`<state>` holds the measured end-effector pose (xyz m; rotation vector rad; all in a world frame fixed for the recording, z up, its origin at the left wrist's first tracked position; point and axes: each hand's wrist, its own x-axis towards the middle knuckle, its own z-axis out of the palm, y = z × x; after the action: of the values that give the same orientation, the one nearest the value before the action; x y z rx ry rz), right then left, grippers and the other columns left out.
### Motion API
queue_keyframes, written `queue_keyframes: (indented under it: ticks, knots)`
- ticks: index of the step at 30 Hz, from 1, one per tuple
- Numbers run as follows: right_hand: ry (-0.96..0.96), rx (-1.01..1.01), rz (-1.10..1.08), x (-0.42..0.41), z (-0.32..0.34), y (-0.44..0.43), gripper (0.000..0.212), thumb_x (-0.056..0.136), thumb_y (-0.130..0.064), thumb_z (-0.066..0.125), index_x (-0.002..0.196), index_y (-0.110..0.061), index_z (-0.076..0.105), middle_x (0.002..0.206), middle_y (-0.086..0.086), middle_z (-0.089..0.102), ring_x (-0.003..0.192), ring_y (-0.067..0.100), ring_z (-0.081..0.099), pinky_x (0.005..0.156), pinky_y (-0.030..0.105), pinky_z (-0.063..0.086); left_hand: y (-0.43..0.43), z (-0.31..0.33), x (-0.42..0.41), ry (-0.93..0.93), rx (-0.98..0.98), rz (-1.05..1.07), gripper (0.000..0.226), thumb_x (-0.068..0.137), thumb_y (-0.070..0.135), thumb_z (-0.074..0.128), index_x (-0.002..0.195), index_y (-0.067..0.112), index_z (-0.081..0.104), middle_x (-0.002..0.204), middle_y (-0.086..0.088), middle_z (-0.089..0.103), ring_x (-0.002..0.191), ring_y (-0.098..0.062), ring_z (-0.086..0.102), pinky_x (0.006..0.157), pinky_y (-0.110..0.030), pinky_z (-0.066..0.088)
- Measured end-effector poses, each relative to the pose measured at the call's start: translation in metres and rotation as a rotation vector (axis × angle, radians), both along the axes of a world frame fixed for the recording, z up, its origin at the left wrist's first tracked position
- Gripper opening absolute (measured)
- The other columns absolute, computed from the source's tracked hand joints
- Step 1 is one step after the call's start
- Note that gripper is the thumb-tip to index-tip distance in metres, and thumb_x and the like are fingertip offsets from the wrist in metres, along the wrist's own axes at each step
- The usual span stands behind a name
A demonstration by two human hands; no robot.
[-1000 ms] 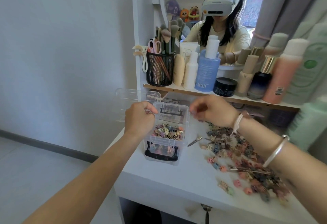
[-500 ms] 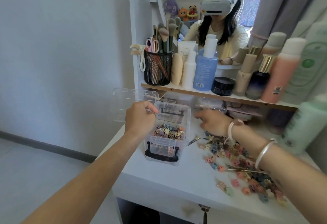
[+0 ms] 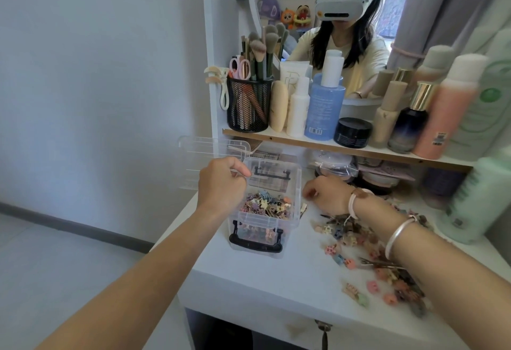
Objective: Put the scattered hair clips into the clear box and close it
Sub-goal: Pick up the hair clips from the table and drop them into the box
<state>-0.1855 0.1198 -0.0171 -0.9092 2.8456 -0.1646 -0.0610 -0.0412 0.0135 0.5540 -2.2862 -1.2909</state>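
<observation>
The left hand (image 3: 221, 184) grips the box (image 3: 264, 215) rim, while the right hand (image 3: 326, 195), curled with any contents hidden, lies nearer the clips (image 3: 347, 236) scattered right of the box.

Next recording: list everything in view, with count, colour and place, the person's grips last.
clear box: one, transparent, open on the table's left side
lid: one, clear, raised at the box's back left
boxed hair clips: many, mixed colours, inside the box
scattered hair clips: many, mixed colours, on the table right of the box
table: one, white
shelf: one, wood-edged, above the table
mesh cup: one, black, shelf's left end
blue bottle: one, mid-shelf
black jar: one, right of the blue bottle
left grip: one, curled on the box's left rim
right grip: one, right of the box; contents unclear
</observation>
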Motion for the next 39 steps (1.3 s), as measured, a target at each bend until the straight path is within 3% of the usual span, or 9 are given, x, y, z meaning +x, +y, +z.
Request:
queue_keyframes:
  ticks: [6, 12, 16, 21, 26, 29, 32, 36, 39]
  knots:
    - [-0.044, 0.016, 0.17, 0.023, 0.007, -0.002, 0.031, 0.082, -0.003, 0.053, 0.109, -0.014, 0.064, 0.105, 0.002, 0.064, 0.087, 0.01, 0.051, 0.076, 0.015, 0.036, 0.001, 0.001, 0.002, 0.004, 0.017, 0.007, 0.039, 0.082, -0.007, 0.049, 0.058, 0.024, 0.055, 0.105, -0.01, 0.068, 0.098, -0.031, 0.063, 0.092, -0.041, 0.051]
    - [0.001, -0.003, 0.178, 0.028, 0.017, 0.01, 0.02, 0.083, 0.0, 0.055, 0.095, -0.008, 0.07, 0.1, 0.003, 0.07, 0.091, 0.014, 0.061, 0.079, 0.015, 0.041, 0.002, 0.002, 0.003, 0.003, 0.016, 0.011, 0.039, 0.082, -0.007, 0.049, 0.059, 0.024, 0.055, 0.107, -0.009, 0.067, 0.101, -0.031, 0.062, 0.093, -0.043, 0.05]
    - [-0.101, -0.339, 0.13, 0.027, 0.05, 0.028, 0.016, 0.08, 0.001, 0.064, 0.081, -0.013, 0.071, 0.076, -0.001, 0.066, 0.063, -0.003, 0.056, 0.062, 0.001, 0.041, 0.003, 0.002, 0.004, 0.003, 0.019, 0.023, 0.039, 0.082, -0.006, 0.049, 0.059, 0.024, 0.055, 0.106, -0.01, 0.067, 0.101, -0.032, 0.062, 0.092, -0.044, 0.051]
    - [-0.269, -0.608, 0.188, 0.038, 0.08, 0.023, 0.031, 0.076, 0.011, 0.063, 0.066, -0.018, 0.064, 0.055, -0.011, 0.063, 0.047, -0.006, 0.057, 0.053, 0.006, 0.046, 0.007, 0.002, 0.005, 0.001, 0.021, 0.021, 0.039, 0.082, -0.007, 0.049, 0.058, 0.024, 0.056, 0.107, -0.012, 0.068, 0.101, -0.034, 0.062, 0.092, -0.043, 0.05]
    - [-0.274, -0.548, 0.241, 0.052, 0.08, 0.004, 0.024, 0.081, 0.0, 0.063, 0.104, -0.005, 0.069, 0.094, -0.001, 0.069, 0.071, -0.014, 0.062, 0.074, 0.0, 0.046, 0.011, 0.002, 0.004, 0.005, 0.027, 0.021, 0.04, 0.081, -0.007, 0.049, 0.057, 0.025, 0.055, 0.106, -0.012, 0.068, 0.101, -0.034, 0.062, 0.092, -0.044, 0.051]
    - [-0.273, -0.501, 0.187, 0.049, 0.076, 0.013, 0.022, 0.084, -0.006, 0.062, 0.104, -0.01, 0.07, 0.115, 0.005, 0.067, 0.108, 0.009, 0.061, 0.099, 0.019, 0.044, 0.012, 0.001, 0.004, 0.004, 0.019, 0.019, 0.04, 0.081, -0.007, 0.048, 0.057, 0.024, 0.055, 0.106, -0.013, 0.068, 0.102, -0.035, 0.062, 0.09, -0.042, 0.051]
    - [-0.272, -0.529, 0.062, 0.039, 0.066, 0.031, 0.022, 0.084, -0.001, 0.059, 0.095, -0.015, 0.071, 0.091, 0.006, 0.071, 0.086, 0.02, 0.065, 0.082, 0.03, 0.054, 0.013, 0.001, 0.003, 0.005, 0.015, 0.017, 0.04, 0.081, -0.007, 0.047, 0.057, 0.024, 0.055, 0.108, -0.013, 0.067, 0.102, -0.035, 0.062, 0.09, -0.042, 0.051]
    - [-0.099, 0.035, 0.027, 0.032, 0.028, 0.045, 0.039, 0.085, -0.017, 0.059, 0.124, -0.02, 0.053, 0.127, 0.005, 0.057, 0.111, 0.02, 0.056, 0.095, 0.028, 0.045, 0.015, 0.001, 0.001, 0.009, 0.013, 0.017, 0.039, 0.081, -0.006, 0.047, 0.057, 0.025, 0.055, 0.107, -0.013, 0.068, 0.102, -0.034, 0.062, 0.09, -0.043, 0.051]
    - [-0.055, 0.123, 0.03, 0.03, 0.014, 0.043, 0.049, 0.087, -0.018, 0.054, 0.134, -0.022, 0.042, 0.134, 0.007, 0.052, 0.119, 0.023, 0.051, 0.098, 0.031, 0.042, 0.017, 0.0, -0.001, 0.008, 0.011, 0.013, 0.039, 0.081, -0.006, 0.047, 0.058, 0.024, 0.055, 0.107, -0.014, 0.068, 0.103, -0.034, 0.061, 0.089, -0.043, 0.052]
